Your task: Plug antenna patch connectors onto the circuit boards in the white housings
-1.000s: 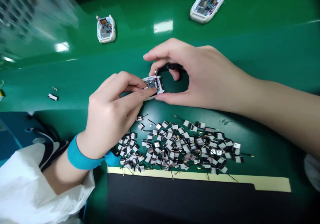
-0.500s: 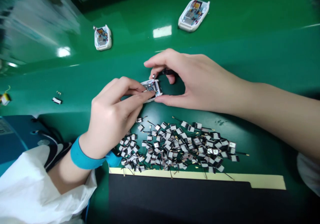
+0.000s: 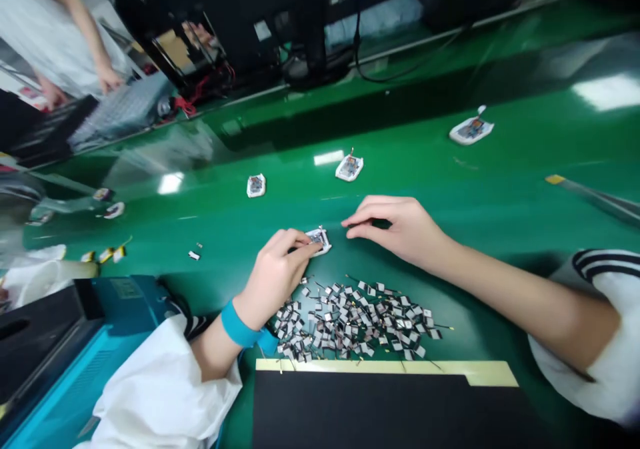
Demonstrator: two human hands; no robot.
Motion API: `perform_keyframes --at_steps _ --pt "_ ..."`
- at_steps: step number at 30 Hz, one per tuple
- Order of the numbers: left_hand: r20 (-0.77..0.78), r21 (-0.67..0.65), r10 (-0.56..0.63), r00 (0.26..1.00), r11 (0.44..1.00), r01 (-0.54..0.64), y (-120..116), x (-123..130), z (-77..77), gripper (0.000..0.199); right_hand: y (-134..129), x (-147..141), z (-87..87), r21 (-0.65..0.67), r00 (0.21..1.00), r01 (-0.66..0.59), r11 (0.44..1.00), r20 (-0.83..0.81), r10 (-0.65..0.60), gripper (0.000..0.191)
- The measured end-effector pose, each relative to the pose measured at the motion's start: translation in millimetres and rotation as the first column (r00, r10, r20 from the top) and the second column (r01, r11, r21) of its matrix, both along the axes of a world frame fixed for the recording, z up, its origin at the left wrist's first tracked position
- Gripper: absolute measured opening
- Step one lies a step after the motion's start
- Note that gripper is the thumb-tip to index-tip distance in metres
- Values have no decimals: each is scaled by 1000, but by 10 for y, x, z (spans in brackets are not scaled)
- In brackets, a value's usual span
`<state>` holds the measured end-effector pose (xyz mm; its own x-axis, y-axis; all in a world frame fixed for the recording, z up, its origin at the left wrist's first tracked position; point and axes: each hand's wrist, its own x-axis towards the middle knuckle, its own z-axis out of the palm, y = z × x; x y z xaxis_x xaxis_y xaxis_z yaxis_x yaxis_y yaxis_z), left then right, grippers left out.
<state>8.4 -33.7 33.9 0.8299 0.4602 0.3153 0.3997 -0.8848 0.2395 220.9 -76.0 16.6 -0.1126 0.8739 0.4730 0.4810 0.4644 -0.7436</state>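
My left hand (image 3: 276, 275) is shut on a small white-cased circuit board module (image 3: 319, 240), its fingertips over the board's near side. My right hand (image 3: 400, 225) is apart from the module, a little to its right, with fingers curled. A small black object (image 3: 381, 223) seems to sit in those curled fingers, though it is mostly hidden. Below both hands lies a heap of small patch antennas with thin wires (image 3: 353, 322), close to my left wrist.
Several white-cased boards (image 3: 349, 167) lie on the green bench (image 3: 450, 169). A black pad with a cream strip (image 3: 385, 382) lies at the near edge. A blue machine (image 3: 125, 302) stands at left. A person (image 3: 65, 29) stands at upper left beyond black equipment (image 3: 280, 35).
The view has pulled back and widened, showing much more of the bench. My right hand has moved off the module to the right. The module stays in my left hand.
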Motion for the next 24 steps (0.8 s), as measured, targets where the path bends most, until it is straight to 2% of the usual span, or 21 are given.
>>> perform_keyframes --at_steps 4,9,11,14,18,24 --pt "5 4 9 1000 1000 -9 -15 0 -17 20 -83 -2 8 -98 984 72 993 -158 -87 14" --pt "28 6 10 1000 1000 -10 -9 1 -42 20 -61 -28 5 -292 957 123 949 -217 -191 32" --pt "34 17 4 999 1000 -5 -5 2 -51 20 -18 -109 15 -312 916 73 947 -354 -187 35" --pt "40 30 1 999 1000 -2 0 3 -61 19 57 -282 12 -265 839 -48 963 -534 -105 37" --pt "35 48 1 999 999 -2 -1 6 -52 18 108 -428 -29 -157 889 -68 985 -457 -11 31" --pt "9 55 12 1000 998 -12 -9 11 -26 21 86 -419 -63 -104 938 -25 994 -346 -12 30"
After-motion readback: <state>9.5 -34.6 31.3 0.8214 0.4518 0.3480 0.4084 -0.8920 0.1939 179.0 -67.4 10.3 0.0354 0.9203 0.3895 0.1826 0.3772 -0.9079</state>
